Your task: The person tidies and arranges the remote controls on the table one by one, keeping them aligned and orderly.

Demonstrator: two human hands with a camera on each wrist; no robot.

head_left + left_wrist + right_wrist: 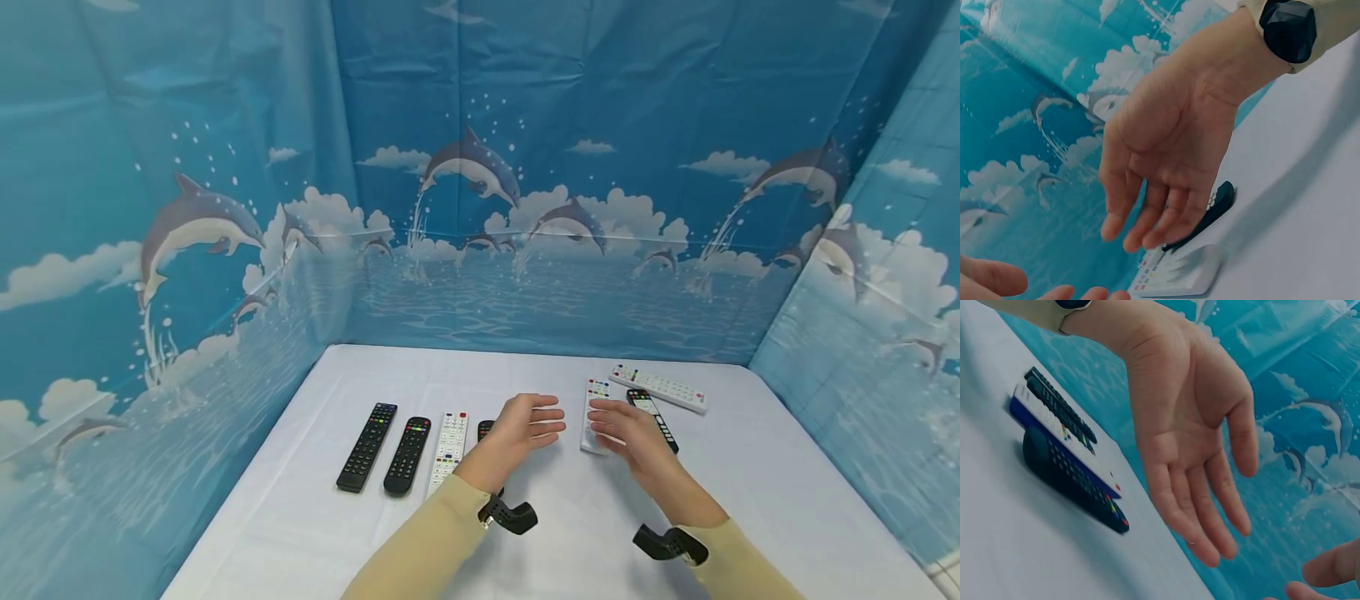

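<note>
My left hand [517, 437] is raised over the white table, fingers loosely bent and holding nothing. It partly hides a black remote control [485, 428]; left of that lie a white remote [452, 442], a rounded black remote [407, 457] and a longer black remote [367, 447]. Facing it, my right hand [636, 435] hovers with relaxed fingers, also without anything in its grasp. Behind the right hand are a white remote [596, 392], a black remote with pale buttons [651, 408] and another white remote [660, 388]. Both palms show bare in the wrist views.
The white-covered table [750, 500] ends at a blue dolphin-print curtain [562, 308] behind and at both sides. Dark straps with black devices [512, 514] sit on both wrists, over beige sleeves [427, 546].
</note>
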